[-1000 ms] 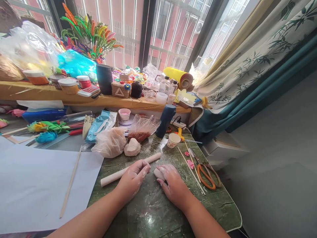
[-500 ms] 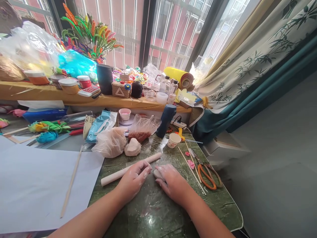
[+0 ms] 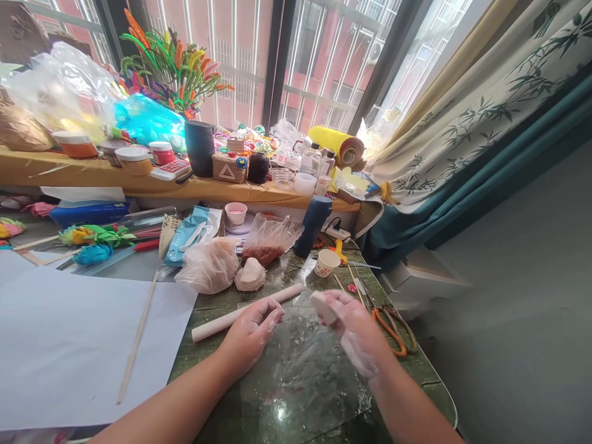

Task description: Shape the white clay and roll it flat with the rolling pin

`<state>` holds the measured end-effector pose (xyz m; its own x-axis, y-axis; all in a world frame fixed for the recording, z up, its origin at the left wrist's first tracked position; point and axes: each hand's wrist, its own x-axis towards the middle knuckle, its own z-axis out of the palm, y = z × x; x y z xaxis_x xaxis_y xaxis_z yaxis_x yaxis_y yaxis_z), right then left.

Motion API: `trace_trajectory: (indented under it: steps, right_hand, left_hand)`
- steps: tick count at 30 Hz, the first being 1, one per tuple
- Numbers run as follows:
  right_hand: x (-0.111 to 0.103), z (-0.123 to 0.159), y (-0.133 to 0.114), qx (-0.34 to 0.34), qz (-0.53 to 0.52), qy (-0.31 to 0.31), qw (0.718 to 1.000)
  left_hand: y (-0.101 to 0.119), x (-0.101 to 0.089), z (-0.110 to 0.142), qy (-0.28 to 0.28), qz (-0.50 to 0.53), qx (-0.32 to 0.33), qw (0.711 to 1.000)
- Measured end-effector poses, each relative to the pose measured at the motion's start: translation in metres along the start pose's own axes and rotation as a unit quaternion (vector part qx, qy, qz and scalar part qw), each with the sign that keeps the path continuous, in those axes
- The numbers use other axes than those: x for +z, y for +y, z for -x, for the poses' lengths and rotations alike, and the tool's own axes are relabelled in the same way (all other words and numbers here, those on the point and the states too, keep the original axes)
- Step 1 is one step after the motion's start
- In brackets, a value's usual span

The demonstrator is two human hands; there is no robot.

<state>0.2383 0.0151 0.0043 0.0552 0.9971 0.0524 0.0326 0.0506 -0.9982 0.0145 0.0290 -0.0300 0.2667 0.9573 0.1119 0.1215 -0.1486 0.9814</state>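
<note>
The right hand (image 3: 354, 327) had its grip closed on a clay piece (image 3: 324, 308), pale and flattish. The piece lay between thumb and fingers, its free end projecting from the grip toward the left hand (image 3: 254, 330). Hand and piece were above a clear sheet (image 3: 309, 376) spread on the surface (image 3: 208, 308); the right hand was slightly blurred. White residue was noted on both hands.

The left hand was loosely curled, its thumb near the forefinger, leaving a narrow grip; whether anything was inside could not be determined. A pale rod (image 3: 215, 327) lay aslant just beyond it, partly hidden by the knuckles; contact could not be confirmed.

Containers on the surface: a paper cup (image 3: 327, 263) stood upright beyond the right hand, open at the top, contents not discernible. A pink cup (image 3: 235, 214), holding pink matter, stood farther back. A pale bag (image 3: 210, 265) was bunched beside a clay lump (image 3: 250, 275); its contents were obscured by the film. A clear bag (image 3: 268, 243) behind the lump held reddish-brown material.

Containers on the ledge (image 3: 161, 186): an orange jar (image 3: 76, 147), a yellow jar (image 3: 134, 163) and a red jar (image 3: 161, 154) had white lids and coloured contents or walls, which could not be told apart. Clear bottles (image 3: 311, 160) with dark caps stood farther right, and a blue bag (image 3: 148, 120) lay behind the jars.
</note>
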Motion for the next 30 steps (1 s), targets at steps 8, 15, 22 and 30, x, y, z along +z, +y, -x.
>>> trace_trajectory:
  steps: [8,15,22,30]
  right_hand:
    - [0.003,0.026,-0.019,-0.297,0.180,0.051,0.936]
    - [0.013,0.032,0.060,-0.160,0.337,-0.104,0.922]
    - [-0.001,0.023,0.038,-0.136,0.471,-0.208,0.846]
    - [-0.014,0.016,0.043,0.000,0.299,-0.087,0.950]
  left_hand:
    - [-0.002,0.001,0.001,0.026,0.054,-0.004,0.998]
    - [-0.009,-0.001,0.001,0.014,0.050,0.007,0.999]
    - [-0.009,-0.002,-0.001,0.007,0.007,0.017,1.000]
    - [-0.002,0.002,0.010,-0.135,-0.257,0.103,0.951]
